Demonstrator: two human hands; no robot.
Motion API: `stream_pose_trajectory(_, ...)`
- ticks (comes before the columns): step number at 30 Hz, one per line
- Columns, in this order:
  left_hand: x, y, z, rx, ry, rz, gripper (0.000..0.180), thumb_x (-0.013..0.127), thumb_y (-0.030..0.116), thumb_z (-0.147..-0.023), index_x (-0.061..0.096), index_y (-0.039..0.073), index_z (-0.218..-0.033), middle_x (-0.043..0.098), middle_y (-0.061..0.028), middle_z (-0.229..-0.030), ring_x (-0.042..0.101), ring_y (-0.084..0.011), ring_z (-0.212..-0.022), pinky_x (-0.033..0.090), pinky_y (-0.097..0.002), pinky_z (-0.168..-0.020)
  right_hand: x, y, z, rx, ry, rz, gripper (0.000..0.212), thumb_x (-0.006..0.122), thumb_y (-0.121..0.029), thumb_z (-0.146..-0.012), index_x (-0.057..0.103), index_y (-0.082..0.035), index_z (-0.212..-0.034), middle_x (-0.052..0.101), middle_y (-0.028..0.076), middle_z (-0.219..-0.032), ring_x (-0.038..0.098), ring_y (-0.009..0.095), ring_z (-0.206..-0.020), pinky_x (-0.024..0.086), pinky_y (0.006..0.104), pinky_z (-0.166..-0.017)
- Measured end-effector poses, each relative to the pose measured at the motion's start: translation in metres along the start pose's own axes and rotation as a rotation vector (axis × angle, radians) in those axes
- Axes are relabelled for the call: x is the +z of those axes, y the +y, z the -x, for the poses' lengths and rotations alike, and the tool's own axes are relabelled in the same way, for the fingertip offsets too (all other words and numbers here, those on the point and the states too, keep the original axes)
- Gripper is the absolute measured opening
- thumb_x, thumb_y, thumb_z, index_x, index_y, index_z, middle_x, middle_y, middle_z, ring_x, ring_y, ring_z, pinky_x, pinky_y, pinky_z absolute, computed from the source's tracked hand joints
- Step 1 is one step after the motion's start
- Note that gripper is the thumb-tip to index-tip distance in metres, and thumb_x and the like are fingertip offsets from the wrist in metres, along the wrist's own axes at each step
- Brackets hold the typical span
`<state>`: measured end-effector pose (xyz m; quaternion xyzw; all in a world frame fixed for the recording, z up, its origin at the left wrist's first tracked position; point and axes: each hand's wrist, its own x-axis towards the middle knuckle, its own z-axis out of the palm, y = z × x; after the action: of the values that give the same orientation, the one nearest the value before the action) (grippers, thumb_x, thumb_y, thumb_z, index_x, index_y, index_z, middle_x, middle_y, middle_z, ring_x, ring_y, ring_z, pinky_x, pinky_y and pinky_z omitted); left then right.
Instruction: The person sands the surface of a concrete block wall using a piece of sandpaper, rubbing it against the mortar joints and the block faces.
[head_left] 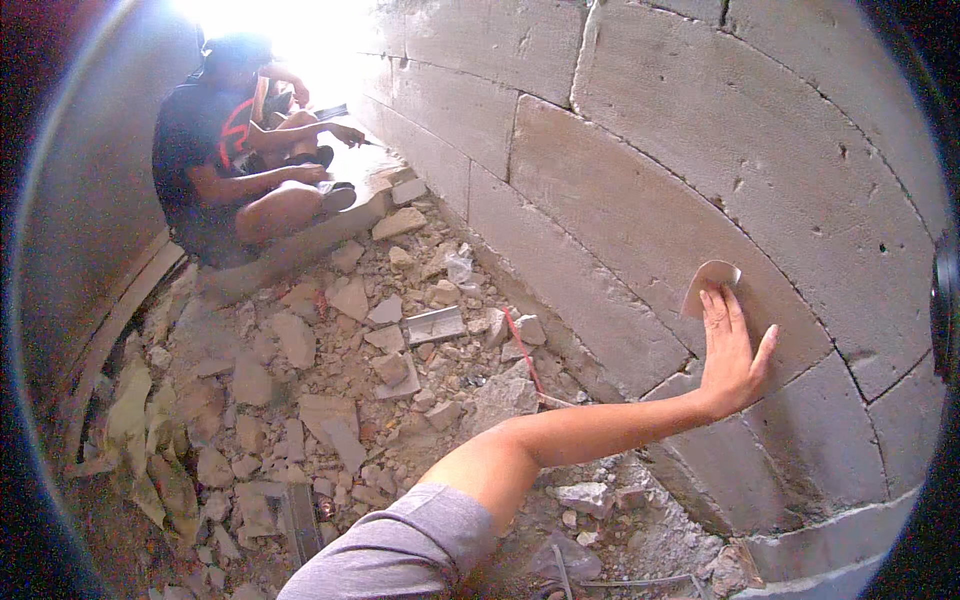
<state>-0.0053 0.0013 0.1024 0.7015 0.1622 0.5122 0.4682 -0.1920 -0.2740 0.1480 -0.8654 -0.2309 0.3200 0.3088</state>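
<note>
A: What are the fingers point(736, 312) doing?

B: On the left hand point(735, 370), the long ones lie straight and close together, tips on a thin pale pad point(703, 279). The thumb point(766, 350) stands apart to the right, so I see no pinch. Whether anything sits under the palm, I can't tell.

A: And the right hand?

B: Out of view.

A: Where exactly is the pad?

B: Against the wall point(600, 210), on the right, over a brownish block. The fingers overlap its near edge, so their push probably goes into the wall and keeps the pad from dropping.

A: Why such a bent arm?

B: It comes in from the near side and angles right, past the rubble point(295, 340); perhaps loose stones make poor footing close in.

A: Anything else down there?

B: A metal channel point(435, 325) lies among the stones, and a red strip point(522, 350) near the wall's foot. Both look dropped rather than set out.

A: Farther off?

B: A person point(200, 150) sits far left on a ledge point(290, 250), likely because it is flatter than the rubble.
</note>
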Motion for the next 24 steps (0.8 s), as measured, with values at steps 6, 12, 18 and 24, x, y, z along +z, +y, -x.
stream_pose_trajectory(6,-0.017,-0.004,-0.038,0.092,0.045,-0.087,0.083,0.040,0.044,-0.093,-0.001,-0.012,-0.138,-0.010,-0.0340,-0.144,-0.011,-0.0432,-0.136,0.001,-0.0471,-0.112,-0.003,-0.002,0.005,0.017,-0.015,0.081,0.026,0.056,-0.017,-0.087,0.061,-0.004,-0.108,0.061,0.011,-0.093,0.054,0.021,-0.086,0.043,0.0308,-0.078)
stream_pose_trajectory(12,-0.028,-0.033,-0.031,0.348,0.043,-0.281,0.086,0.046,0.044,-0.090,-0.002,-0.009,-0.140,-0.008,-0.0299,-0.146,-0.004,-0.0434,-0.137,0.008,-0.0495,-0.111,-0.008,0.022,0.010,0.010,-0.021,-0.001,0.028,0.054,-0.016,-0.087,0.059,-0.002,-0.111,0.061,0.012,-0.098,0.054,0.022,-0.090,0.043,0.0313,-0.082)
stream_pose_trajectory(18,-0.008,-0.030,0.040,0.521,-0.414,-0.351,0.086,0.043,0.053,-0.088,0.012,-0.009,-0.140,0.004,-0.0287,-0.147,0.005,-0.0430,-0.137,0.010,-0.0499,-0.111,-0.007,0.036,0.014,-0.007,-0.010,-0.005,0.026,0.056,-0.014,-0.087,0.059,-0.001,-0.110,0.061,0.011,-0.094,0.054,0.018,-0.085,0.044,0.0296,-0.079)
stream_pose_trajectory(24,0.004,-0.035,0.049,0.600,-0.451,-0.418,0.089,0.044,0.054,-0.087,0.013,-0.011,-0.138,0.005,-0.0321,-0.145,0.006,-0.0467,-0.135,0.009,-0.0529,-0.110,-0.012,0.024,0.006,-0.192,0.002,0.001,0.025,0.058,-0.012,-0.087,0.059,-0.001,-0.109,0.054,0.005,-0.077,0.050,0.012,-0.068,0.043,0.0252,-0.064)
